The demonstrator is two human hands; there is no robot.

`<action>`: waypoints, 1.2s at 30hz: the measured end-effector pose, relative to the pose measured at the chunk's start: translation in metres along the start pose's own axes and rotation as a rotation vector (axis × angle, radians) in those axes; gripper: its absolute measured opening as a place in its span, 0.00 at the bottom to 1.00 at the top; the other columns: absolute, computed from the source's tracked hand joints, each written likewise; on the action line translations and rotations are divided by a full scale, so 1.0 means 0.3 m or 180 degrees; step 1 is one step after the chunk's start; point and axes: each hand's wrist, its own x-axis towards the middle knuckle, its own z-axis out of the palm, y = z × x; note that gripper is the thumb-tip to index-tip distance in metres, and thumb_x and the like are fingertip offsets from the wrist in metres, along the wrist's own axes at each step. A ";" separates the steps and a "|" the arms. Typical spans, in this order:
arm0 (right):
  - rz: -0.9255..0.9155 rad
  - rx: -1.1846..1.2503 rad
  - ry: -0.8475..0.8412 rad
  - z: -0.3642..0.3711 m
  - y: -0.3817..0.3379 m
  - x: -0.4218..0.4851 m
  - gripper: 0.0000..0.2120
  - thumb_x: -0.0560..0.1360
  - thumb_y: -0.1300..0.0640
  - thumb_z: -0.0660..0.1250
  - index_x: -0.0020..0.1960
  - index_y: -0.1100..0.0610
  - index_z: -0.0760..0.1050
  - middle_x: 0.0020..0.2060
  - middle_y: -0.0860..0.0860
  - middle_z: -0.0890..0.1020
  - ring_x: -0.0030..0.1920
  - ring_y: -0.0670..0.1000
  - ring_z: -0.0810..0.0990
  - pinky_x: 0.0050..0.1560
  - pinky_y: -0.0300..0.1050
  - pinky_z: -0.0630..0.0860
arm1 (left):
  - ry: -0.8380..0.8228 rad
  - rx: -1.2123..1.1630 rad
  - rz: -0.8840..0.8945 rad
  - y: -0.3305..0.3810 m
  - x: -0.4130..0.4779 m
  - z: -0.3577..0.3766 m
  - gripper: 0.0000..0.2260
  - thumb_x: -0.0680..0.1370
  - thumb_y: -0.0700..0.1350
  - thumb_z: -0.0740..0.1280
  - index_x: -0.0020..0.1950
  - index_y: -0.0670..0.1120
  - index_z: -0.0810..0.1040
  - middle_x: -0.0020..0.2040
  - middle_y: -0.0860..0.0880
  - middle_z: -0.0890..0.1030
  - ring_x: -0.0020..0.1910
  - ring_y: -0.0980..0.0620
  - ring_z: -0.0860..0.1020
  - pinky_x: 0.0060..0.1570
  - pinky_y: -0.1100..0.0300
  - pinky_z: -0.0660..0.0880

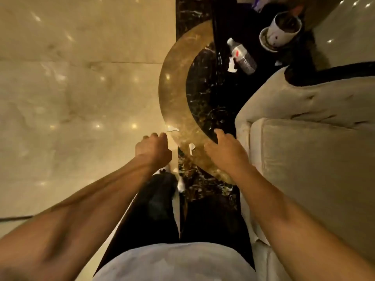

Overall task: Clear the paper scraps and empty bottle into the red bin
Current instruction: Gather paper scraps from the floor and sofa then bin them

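Observation:
An empty clear plastic bottle (pixel 242 56) with a red-and-white label lies on its side on the dark marble floor, far ahead. A white paper scrap (pixel 232 65) lies just left of it. Two more scraps rest on the gold ring inlay: one scrap (pixel 172 129) just beyond my left hand, another scrap (pixel 191 147) between my hands. My left hand (pixel 154 149) hangs loosely curled with nothing seen in it. My right hand (pixel 225 148) reaches down with fingers apart, holding nothing. No red bin is in view.
A white plant pot (pixel 283 30) on a saucer stands behind the bottle. A beige upholstered sofa (pixel 308 126) fills the right side. Glossy cream marble floor (pixel 81 88) spreads to the left. My legs and shoes are below the hands.

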 end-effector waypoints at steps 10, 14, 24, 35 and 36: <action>0.0270 0.0261 -0.0578 0.961 0.250 0.894 0.36 0.75 0.41 0.65 0.78 0.45 0.53 0.70 0.59 0.68 0.69 0.61 0.68 0.66 0.60 0.70 | -0.0248 0.0105 0.0228 -0.147 0.950 0.816 0.26 0.73 0.59 0.64 0.69 0.52 0.65 0.60 0.42 0.73 0.56 0.36 0.73 0.44 0.48 0.73; 0.0402 0.0211 -0.0861 1.326 0.427 1.150 0.36 0.76 0.46 0.68 0.78 0.43 0.54 0.74 0.57 0.60 0.72 0.61 0.63 0.69 0.59 0.67 | -0.0522 0.0015 0.0216 -0.187 1.262 1.187 0.30 0.74 0.58 0.65 0.73 0.59 0.58 0.70 0.42 0.66 0.61 0.34 0.70 0.50 0.45 0.74; -0.0117 -0.0125 -0.1061 1.742 0.637 1.394 0.25 0.79 0.60 0.61 0.74 0.46 0.65 0.76 0.57 0.56 0.72 0.66 0.59 0.69 0.61 0.62 | -0.0342 0.0066 0.0625 -0.192 1.692 1.602 0.21 0.78 0.52 0.56 0.72 0.61 0.61 0.77 0.42 0.52 0.67 0.28 0.59 0.56 0.38 0.72; -0.0175 0.0768 0.0161 1.459 0.517 1.314 0.16 0.72 0.71 0.67 0.58 0.60 0.77 0.56 0.56 0.75 0.50 0.50 0.72 0.46 0.41 0.72 | 0.0034 -0.0619 0.1021 -0.208 1.557 1.322 0.10 0.75 0.46 0.67 0.53 0.44 0.71 0.49 0.41 0.73 0.43 0.43 0.71 0.39 0.51 0.70; -0.0206 0.0816 0.0175 1.383 0.487 1.295 0.16 0.73 0.70 0.68 0.59 0.60 0.77 0.57 0.56 0.74 0.51 0.50 0.72 0.47 0.40 0.72 | 0.0129 -0.0654 0.1055 -0.196 1.519 1.250 0.10 0.75 0.46 0.67 0.53 0.45 0.70 0.49 0.41 0.74 0.42 0.44 0.71 0.38 0.53 0.69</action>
